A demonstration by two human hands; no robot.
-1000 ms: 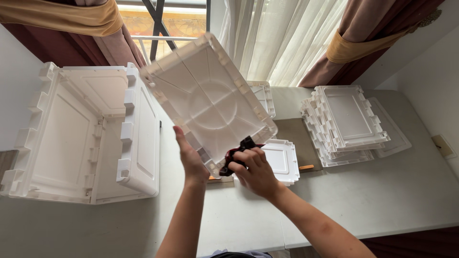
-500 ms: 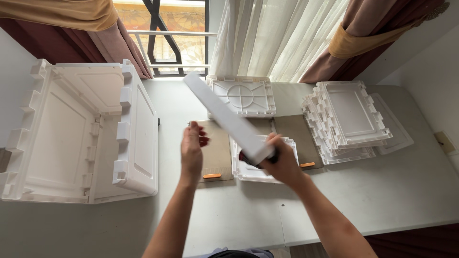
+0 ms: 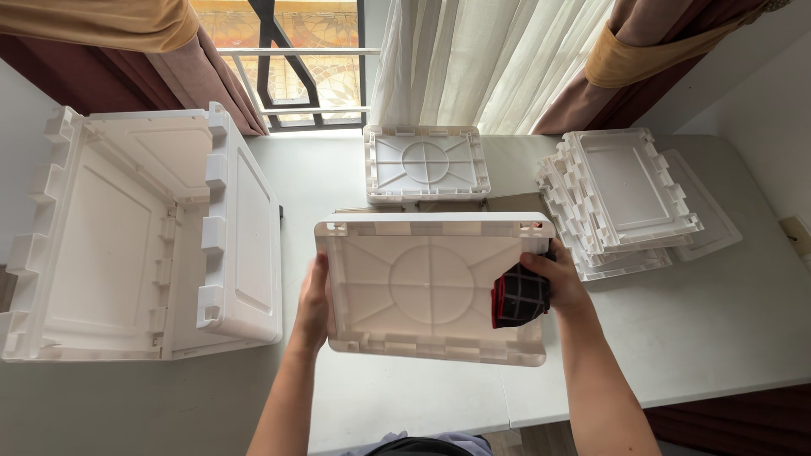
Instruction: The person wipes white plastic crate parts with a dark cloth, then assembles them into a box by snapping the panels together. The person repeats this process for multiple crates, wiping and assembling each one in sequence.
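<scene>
white plastic parts on one table (image 3: pixel 743 338)

two ribbed panels: one held (image 3: pixel 422 287), one lying by the window (image 3: pixel 427 165); one stack of panels (image 3: pixel 621 198), number unclear; one half-built box (image 3: pixel 135 236); one dark checked cloth (image 3: pixel 517 297); two hands.

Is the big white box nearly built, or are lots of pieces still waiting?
Partly built: the box shell stands open on the table's left side. Both hands, left hand and right hand, hold one ribbed panel, with a dark cloth. Another panel and a stack wait.
</scene>
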